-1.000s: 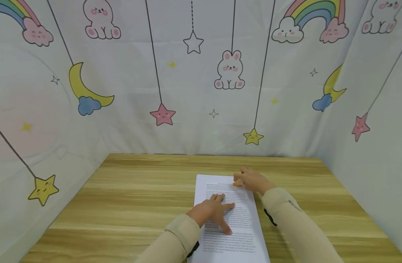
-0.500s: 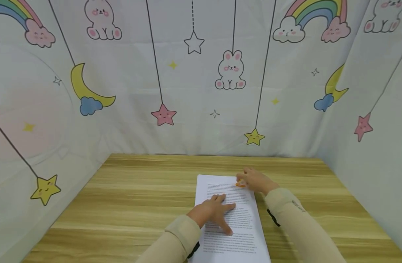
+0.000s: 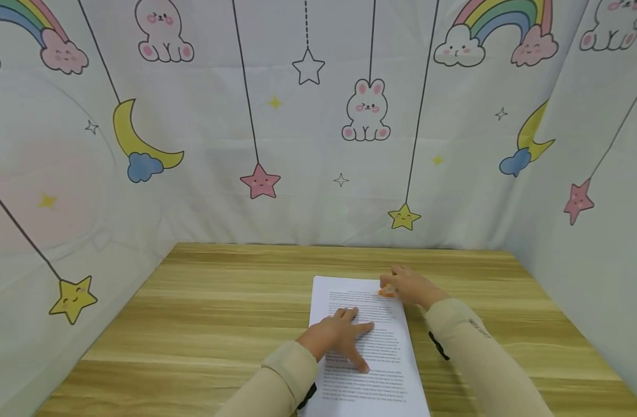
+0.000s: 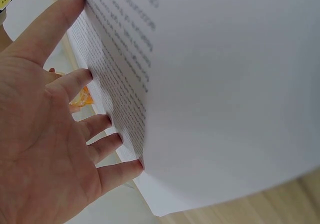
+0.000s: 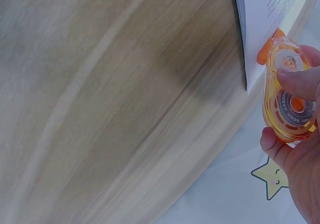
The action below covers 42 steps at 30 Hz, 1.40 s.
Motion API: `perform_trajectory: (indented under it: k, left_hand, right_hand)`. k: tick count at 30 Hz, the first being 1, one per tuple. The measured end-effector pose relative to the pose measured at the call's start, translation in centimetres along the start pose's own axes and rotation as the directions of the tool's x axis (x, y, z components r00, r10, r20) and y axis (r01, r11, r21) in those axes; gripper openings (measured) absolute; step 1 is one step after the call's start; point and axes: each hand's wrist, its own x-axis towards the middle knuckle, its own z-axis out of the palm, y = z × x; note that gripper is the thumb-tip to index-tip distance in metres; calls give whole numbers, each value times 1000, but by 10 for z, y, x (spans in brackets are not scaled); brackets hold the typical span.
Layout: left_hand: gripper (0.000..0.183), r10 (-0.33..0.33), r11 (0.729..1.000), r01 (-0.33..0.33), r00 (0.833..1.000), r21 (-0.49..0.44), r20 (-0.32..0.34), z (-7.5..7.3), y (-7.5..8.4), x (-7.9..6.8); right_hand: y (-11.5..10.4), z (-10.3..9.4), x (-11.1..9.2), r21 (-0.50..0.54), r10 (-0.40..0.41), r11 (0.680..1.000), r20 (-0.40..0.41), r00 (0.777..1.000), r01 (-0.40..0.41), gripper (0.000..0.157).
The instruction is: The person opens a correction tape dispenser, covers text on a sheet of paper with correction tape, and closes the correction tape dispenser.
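Observation:
An orange, see-through correction tape dispenser (image 5: 290, 107) is pinched in my right hand (image 3: 409, 285), thumb on its side. Its orange tip end meets the printed sheet near the far right corner. The paper (image 3: 370, 382), covered with lines of small print, lies on top of what looks like a stack. Across its middle left, my left hand (image 3: 341, 337) presses down with spread, straight fingers (image 4: 117, 176). In the left wrist view, part of the dispenser shows orange behind those fingers. Whatever mark the tape leaves is too small to tell.
The wood-grain table (image 3: 219, 313) extends to both sides of the paper. White cloth (image 3: 318, 145) printed with stars, moons and rabbits hangs around the back and sides. Both forearms wear beige sleeves, each with a black strap near the wrist.
My right hand has slid a little to the right along the top lines of print, dispenser in its grip. The left hand has stayed put on the page.

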Motion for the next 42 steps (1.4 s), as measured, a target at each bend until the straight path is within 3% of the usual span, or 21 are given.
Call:
perform_trajectory:
  k: [6, 15, 23, 34, 38, 42]
  left_hand:
    - [90, -5, 1000, 5, 1000, -2, -1, 1, 0, 1]
    - [90, -4, 1000, 4, 1000, 2, 7, 0, 0, 0]
    - [90, 0, 1000, 0, 1000, -8, 19, -2, 1, -2]
    - [90, 7, 1000, -7, 1000, -18, 22, 2, 2, -1]
    - [90, 3, 1000, -3, 1000, -13, 19, 2, 1, 0]
    - [88, 0, 1000, 0, 1000, -9, 4, 0, -1, -1]
  right_hand:
    - [6, 2, -3, -23, -35, 999, -37, 999, 34, 21]
    - [10, -1, -8, 27, 10, 1000, 4, 1000, -10, 25]
    - [12, -4, -15, 43, -62, 997, -52, 997, 65, 27]
    - [15, 1, -14, 26, 48, 998, 52, 998, -49, 31]
    - [14, 0, -15, 41, 36, 998, 20, 999, -37, 25]
    - [16, 3, -16, 174, 92, 981, -32, 995, -85, 23]
